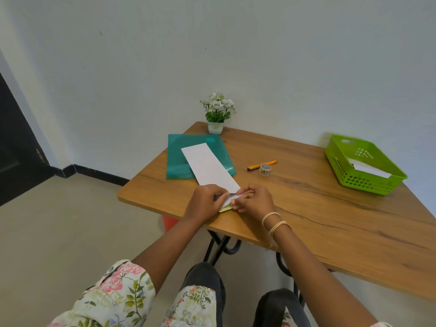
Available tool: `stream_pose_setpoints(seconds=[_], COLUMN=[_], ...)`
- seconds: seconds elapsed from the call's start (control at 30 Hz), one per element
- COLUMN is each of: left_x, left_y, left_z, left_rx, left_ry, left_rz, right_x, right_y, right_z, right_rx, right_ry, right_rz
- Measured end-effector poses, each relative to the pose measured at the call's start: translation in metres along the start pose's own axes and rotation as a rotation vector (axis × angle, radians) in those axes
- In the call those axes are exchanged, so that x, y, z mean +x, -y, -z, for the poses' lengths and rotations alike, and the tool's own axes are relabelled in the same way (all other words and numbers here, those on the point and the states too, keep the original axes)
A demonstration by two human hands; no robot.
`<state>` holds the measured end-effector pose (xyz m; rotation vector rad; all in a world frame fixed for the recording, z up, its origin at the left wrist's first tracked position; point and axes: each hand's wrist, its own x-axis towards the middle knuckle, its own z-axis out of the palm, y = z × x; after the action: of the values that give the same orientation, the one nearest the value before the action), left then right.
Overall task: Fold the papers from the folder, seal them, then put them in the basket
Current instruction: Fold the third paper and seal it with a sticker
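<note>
A long white folded paper (208,165) lies on the wooden table (330,223), its far half over the teal folder (179,159). My left hand (204,201) and my right hand (256,200) both pinch the paper's near end, which is lifted and curled up between the fingers. A green basket (339,152) stands at the far right of the table with white folded paper (368,169) inside. A small roll of tape (265,169) sits mid-table, apart from both hands.
An orange pen (256,166) lies just behind the tape roll. A small potted plant (217,114) stands at the table's far corner by the wall. The table's near edge runs just under my wrists. My knees are below it.
</note>
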<state>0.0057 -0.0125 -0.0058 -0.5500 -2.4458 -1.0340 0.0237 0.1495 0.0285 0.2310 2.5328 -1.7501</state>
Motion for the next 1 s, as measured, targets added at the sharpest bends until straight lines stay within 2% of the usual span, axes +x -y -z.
stream_pose_setpoints(seconds=[0.17,0.23,0.37,0.6,0.77,0.87,1.0], left_x=[-0.002,-0.002,-0.002,-0.002,-0.001,0.001,0.003], left_y=[-0.002,-0.002,0.000,-0.003,0.002,0.004,0.002], left_z=[0.000,0.000,0.000,0.000,-0.004,-0.006,-0.008], left_rx=[-0.007,-0.002,-0.006,-0.026,-0.026,0.034,0.142], left_ry=[0.032,0.042,0.053,0.078,0.098,0.130,0.241], left_rz=[-0.002,-0.003,-0.048,-0.046,-0.062,-0.100,-0.114], right_x=[0.007,0.007,0.015,0.022,0.024,0.020,0.018], right_y=[-0.005,-0.003,-0.005,-0.010,-0.011,-0.007,-0.010], right_z=[-0.010,-0.013,-0.015,-0.006,0.019,0.036,0.057], right_rx=[-0.402,-0.511,-0.544,-0.242,0.024,0.171,0.307], right_ry=[-0.238,-0.270,-0.264,-0.205,-0.046,-0.067,-0.153], right_rz=[0.153,0.202,0.267,0.168,-0.093,-0.241,-0.320])
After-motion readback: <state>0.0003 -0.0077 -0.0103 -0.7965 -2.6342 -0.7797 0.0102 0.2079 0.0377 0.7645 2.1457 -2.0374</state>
